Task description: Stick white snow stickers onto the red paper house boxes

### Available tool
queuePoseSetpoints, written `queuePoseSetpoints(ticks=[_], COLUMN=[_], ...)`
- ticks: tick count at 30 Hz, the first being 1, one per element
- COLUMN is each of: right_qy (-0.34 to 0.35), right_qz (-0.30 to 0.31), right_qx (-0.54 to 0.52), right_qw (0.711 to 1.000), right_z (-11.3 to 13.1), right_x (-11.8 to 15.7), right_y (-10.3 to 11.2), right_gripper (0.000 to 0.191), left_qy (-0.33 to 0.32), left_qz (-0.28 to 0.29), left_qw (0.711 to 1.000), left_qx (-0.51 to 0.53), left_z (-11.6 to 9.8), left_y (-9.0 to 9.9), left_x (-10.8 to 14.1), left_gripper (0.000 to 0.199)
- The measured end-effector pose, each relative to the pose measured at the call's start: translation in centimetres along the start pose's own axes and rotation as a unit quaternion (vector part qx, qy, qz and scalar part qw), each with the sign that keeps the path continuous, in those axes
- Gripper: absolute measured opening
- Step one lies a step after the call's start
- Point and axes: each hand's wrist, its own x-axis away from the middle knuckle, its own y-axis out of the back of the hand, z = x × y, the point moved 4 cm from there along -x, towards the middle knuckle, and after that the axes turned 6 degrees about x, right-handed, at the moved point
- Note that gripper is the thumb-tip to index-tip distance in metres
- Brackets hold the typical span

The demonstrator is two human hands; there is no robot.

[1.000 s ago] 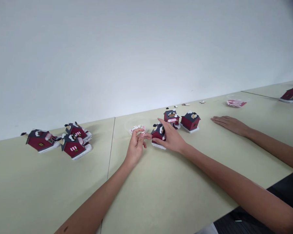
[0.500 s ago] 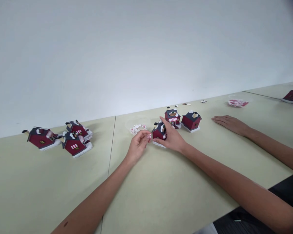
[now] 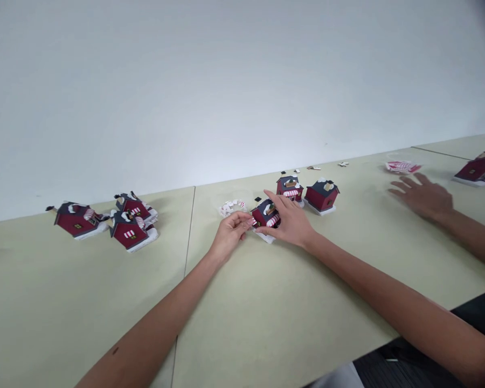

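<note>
My left hand pinches a small red-and-white striped piece against the left wall of a small dark-red house. The house has a dark roof with white snow patches and a white base. My right hand is wrapped round the right side of this house and hides part of it. A second red house with a striped awning stands just behind my right hand, and a third house is to its right. Behind my left hand lies a clear bag of small striped and white pieces.
Three houses stand together on the table at the left. Small loose parts lie near the wall. At the right are a pink-and-white bag, another person's hand and another house.
The striped piece has moved from beside the house to its left wall. The other person's hand has moved right and lifted towards the pink-and-white bag. A hand now shows at the far-right house.
</note>
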Motion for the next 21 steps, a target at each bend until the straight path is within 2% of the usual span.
queuePoseSetpoints(ticks=[5,21], right_qy=[-0.001,0.015], right_qz=[0.005,0.006], right_qx=[-0.001,-0.027], right_qw=[1.000,1.000], right_z=[0.40,0.71], right_x=[0.01,0.28], right_y=[0.01,0.27], right_gripper=[0.102,0.087], left_qy=[0.023,0.004], left_qz=[0.022,0.065], left_qw=[0.999,0.998], left_qx=[0.021,-0.018], left_z=[0.34,0.35], left_y=[-0.11,-0.31], left_x=[-0.08,0.07], left_gripper=[0.033,0.033])
